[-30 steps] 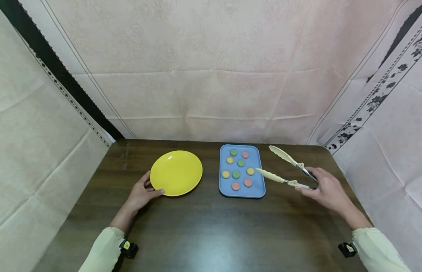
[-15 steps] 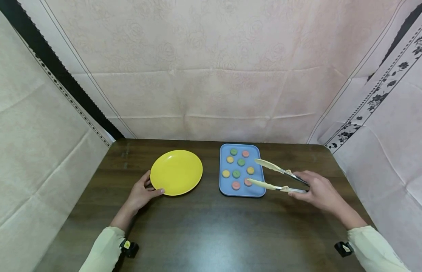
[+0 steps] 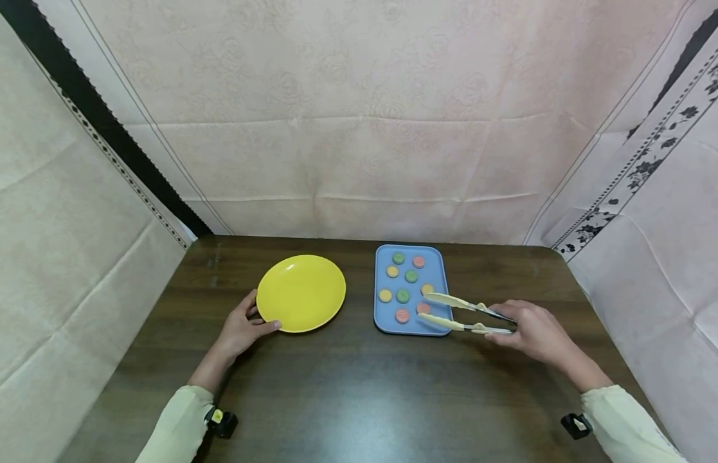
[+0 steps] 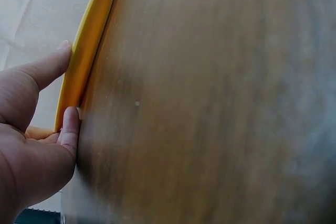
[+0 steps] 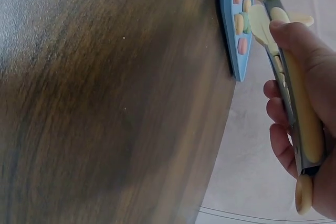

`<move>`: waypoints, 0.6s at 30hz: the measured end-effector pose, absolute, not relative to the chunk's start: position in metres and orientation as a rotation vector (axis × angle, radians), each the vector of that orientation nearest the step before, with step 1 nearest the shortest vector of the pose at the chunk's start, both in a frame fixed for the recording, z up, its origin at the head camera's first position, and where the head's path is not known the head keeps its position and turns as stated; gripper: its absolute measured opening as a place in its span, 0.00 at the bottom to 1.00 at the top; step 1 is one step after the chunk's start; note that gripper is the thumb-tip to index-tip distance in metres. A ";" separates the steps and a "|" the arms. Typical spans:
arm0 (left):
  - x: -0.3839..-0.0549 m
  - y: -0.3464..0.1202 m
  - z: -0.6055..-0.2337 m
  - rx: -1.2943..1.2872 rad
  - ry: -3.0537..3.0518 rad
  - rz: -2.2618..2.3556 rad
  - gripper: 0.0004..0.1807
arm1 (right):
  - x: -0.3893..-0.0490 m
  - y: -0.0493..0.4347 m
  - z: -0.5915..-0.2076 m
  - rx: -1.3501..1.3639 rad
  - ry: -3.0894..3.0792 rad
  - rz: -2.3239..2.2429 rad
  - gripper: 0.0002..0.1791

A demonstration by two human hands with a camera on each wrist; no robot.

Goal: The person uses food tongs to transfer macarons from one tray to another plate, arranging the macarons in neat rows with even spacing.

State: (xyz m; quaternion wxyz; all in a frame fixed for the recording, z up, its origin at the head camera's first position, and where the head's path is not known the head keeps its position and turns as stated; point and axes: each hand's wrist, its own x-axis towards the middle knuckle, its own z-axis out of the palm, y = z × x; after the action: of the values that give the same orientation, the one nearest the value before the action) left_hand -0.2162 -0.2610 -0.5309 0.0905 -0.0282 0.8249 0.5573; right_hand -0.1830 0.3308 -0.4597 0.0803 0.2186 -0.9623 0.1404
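Observation:
At the left of the head view, my left hand holds the rim of a yellow plate, thumb on top of the edge and fingers at its side. My right hand grips a pair of cream-tipped tongs, thumb on one arm and fingers curled round the other. The two tong tips stand apart over the lower right of a blue tray, on either side of a pink disc. Several small green, yellow and pink discs, like macarons, lie spread on the tray.
Plate and tray lie on a dark wooden table, the tray right of the plate with bare wood between them. Pale patterned cloth hangs behind the table and along both sides.
My right hand has moved left and toward me, bringing the tongs from beside the tray to over its lower right; their tips have drawn closer together. My left hand and the plate stay put.

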 end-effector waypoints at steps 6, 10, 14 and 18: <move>-0.213 -0.260 -0.529 -0.059 2.467 1.660 0.60 | -0.185 0.328 -0.460 0.649 -2.907 0.397 0.28; -0.213 -0.260 -0.529 -0.057 2.475 1.664 0.61 | -0.186 0.328 -0.461 0.663 -2.905 0.369 0.26; -0.213 -0.260 -0.528 -0.067 2.479 1.663 0.61 | -0.187 0.327 -0.461 0.683 -2.903 0.347 0.25; -0.213 -0.260 -0.528 -0.060 2.475 1.662 0.61 | -0.187 0.326 -0.460 0.689 -2.907 0.323 0.25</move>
State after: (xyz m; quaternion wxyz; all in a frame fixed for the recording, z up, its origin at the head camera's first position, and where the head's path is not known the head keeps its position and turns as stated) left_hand -0.2128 -0.2603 -0.5282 0.0799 -0.0201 0.8273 0.5556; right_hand -0.1874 0.3256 -0.4596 0.0682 0.2289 -0.9651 0.1071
